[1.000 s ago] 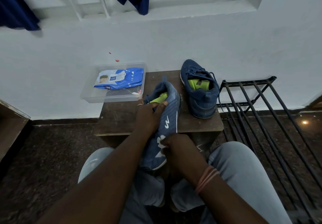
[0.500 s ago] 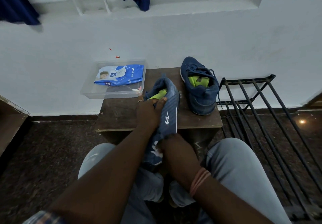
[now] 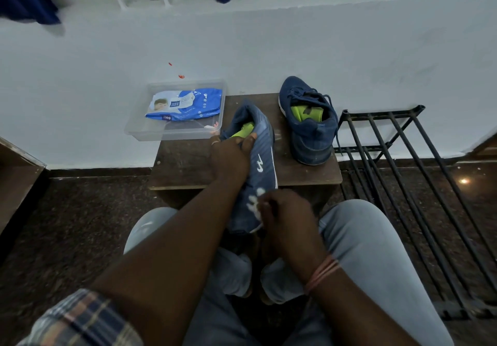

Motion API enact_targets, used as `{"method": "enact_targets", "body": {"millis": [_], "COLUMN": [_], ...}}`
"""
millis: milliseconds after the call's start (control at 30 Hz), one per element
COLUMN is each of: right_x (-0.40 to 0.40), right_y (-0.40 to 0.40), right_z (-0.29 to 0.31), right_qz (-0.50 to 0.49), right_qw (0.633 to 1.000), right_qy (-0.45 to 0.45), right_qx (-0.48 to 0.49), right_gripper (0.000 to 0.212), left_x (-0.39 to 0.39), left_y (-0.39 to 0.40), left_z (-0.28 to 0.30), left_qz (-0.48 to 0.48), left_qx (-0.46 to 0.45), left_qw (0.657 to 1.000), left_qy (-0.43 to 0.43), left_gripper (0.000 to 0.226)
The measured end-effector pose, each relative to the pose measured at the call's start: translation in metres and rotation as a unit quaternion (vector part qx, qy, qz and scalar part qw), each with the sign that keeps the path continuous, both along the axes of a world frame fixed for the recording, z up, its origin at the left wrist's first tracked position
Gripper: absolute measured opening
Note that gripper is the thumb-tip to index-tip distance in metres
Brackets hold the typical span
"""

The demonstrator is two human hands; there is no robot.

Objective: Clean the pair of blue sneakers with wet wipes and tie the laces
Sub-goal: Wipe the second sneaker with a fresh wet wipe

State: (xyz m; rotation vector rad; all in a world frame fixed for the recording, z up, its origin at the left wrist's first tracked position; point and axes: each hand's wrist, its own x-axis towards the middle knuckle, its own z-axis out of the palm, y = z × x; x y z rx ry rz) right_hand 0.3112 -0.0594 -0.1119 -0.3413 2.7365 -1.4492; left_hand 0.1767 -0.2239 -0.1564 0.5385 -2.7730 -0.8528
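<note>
1. The dark brown wooden stool (image 3: 188, 162) has a flat, scuffed top. The clear rectangular plastic tray (image 3: 172, 133) overhangs its corner at ten o'clock; a knock from the left forearm could likely tip it off.
2. The second dark blue mesh sneaker (image 3: 309, 127) stands at one o'clock on the stool, neon-green insole showing, laces loose. Its heel sits near the front edge, so a nudge may drop it.
3. The held blue knit sneaker with white logo (image 3: 262, 162) lies tilted between stool edge and lap, at centre. The left hand (image 3: 231, 157) is clamped on its collar, thumb inside. If that grip loosens, the shoe would probably slide towards the floor.
4. The glossy blue-and-white wet-wipe pack (image 3: 185, 104) lies in the tray.
5. The right hand (image 3: 287, 216) is curled at the toe end, at six o'clock of the shoe, apparently pinching something white; whether it is a wipe cannot be told.
</note>
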Motion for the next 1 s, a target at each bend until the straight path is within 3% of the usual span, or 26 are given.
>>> {"method": "enact_targets", "body": {"millis": [100, 233, 367, 467, 600, 667, 733, 800, 867, 900, 933, 1000], "right_x": [-0.018, -0.015, -0.013, -0.015, -0.02, -0.02, -0.019, -0.019, -0.017, -0.015, -0.011, -0.001], "right_y": [0.019, 0.025, 0.025, 0.025, 0.026, 0.027, 0.028, 0.026, 0.023, 0.02, 0.016, 0.005], "right_z": [0.003, -0.003, 0.003, -0.001, -0.008, -0.007, -0.006, -0.01, -0.014, -0.014, -0.013, -0.013], "right_qz": [-0.056, -0.031, -0.042, -0.02, -0.049, -0.061, -0.062, -0.07, -0.072, -0.063, -0.048, 0.009], "right_qw": [0.998, 0.999, 0.997, 0.997, 0.997, 0.996, 0.996, 0.995, 0.993, 0.993, 0.992, 0.99], "right_qy": [0.022, 0.013, 0.037, 0.03, 0.03, 0.028, 0.037, 0.07, 0.088, 0.095, 0.101, 0.111], "right_qx": [-0.014, -0.025, -0.058, -0.062, -0.056, -0.058, -0.052, -0.013, 0.024, 0.04, 0.058, 0.089], "right_gripper": [0.007, 0.009, 0.013, 0.017, 0.024, 0.032, 0.038, 0.026, 0.012, 0.008, 0.005, 0.008], "left_x": [-0.001, -0.002, -0.003, 0.009, 0.052, 0.086, 0.124, 0.15, 0.158, 0.16, 0.158, 0.158], "left_y": [0.003, 0.006, 0.004, 0.005, 0.005, 0.011, 0.02, 0.031, 0.036, 0.037, 0.037, 0.04], "left_z": [0.009, 0.028, 0.043, 0.041, 0.049, 0.046, 0.036, 0.032, 0.032, 0.035, 0.037, 0.039], "left_qz": [0.016, 0.03, 0.061, 0.032, -0.015, 0.05, 0.182, 0.241, 0.198, 0.158, 0.125, 0.112], "left_qx": [0.04, 0.069, 0.209, 0.304, 0.239, 0.274, 0.358, 0.518, 0.668, 0.723, 0.76, 0.79], "left_qw": [0.999, 0.996, 0.976, 0.952, 0.96, 0.939, 0.899, 0.82, 0.705, 0.654, 0.618, 0.589], "left_qy": [-0.018, -0.047, -0.025, 0.018, 0.142, 0.2, 0.172, 0.026, -0.13, -0.159, -0.158, -0.125], "left_gripper": [0.089, 0.062, 0.05, 0.045, 0.044, 0.043, 0.031, 0.029, 0.049, 0.054, 0.053, 0.042]}}
